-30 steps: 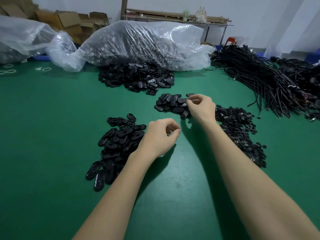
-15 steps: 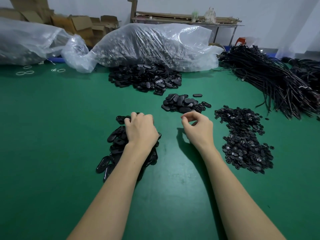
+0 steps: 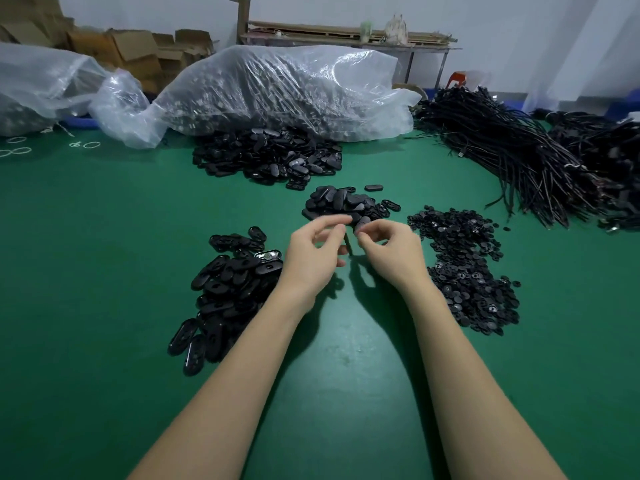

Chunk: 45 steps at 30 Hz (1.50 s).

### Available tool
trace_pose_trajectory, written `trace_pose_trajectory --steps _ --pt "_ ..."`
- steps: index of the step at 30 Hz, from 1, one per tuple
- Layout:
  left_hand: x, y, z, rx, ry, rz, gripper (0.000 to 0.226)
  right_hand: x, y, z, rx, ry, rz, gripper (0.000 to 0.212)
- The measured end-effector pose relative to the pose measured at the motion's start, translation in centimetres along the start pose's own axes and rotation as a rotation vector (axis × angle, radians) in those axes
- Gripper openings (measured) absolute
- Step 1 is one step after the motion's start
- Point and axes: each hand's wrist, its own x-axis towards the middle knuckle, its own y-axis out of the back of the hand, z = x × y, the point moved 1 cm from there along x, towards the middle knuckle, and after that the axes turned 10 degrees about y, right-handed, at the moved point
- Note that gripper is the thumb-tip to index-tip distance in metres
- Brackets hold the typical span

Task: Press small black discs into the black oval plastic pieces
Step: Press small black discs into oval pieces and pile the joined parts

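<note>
Black oval piece upright, pinched between both hands above green table.

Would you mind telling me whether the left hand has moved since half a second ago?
Yes. The left hand has lifted off the near pile of ovals and moved right, meeting the right hand.

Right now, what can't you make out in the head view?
- Whether the left hand holds a disc: its curled fingers hide it.
- Most of the oval piece pinched by the right hand, covered by fingertips.
- Contents of the plastic bag: blurred by film.
- Cable bundle: cut off by the right edge.
</note>
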Motion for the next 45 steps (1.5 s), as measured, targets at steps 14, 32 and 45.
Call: trace_pose_trajectory --steps 14,32,45 --pt "0.1 -0.4 -1.1 -0.469 0.259 -0.063 0.018 1.7 5.5 4.8 -0.483 -0.295 0.181 0.016" --pt "0.5 0.6 -1.2 -0.340 0.228 -0.047 0.015 -1.4 3.0 -1.6 0.458 -0.276 0.023 0.006" --pt "0.6 0.7 -1.6 -0.311 0.194 -0.152 0.018 -1.6 1.4 -1.3 0.577 -0.279 -0.076 0.007"
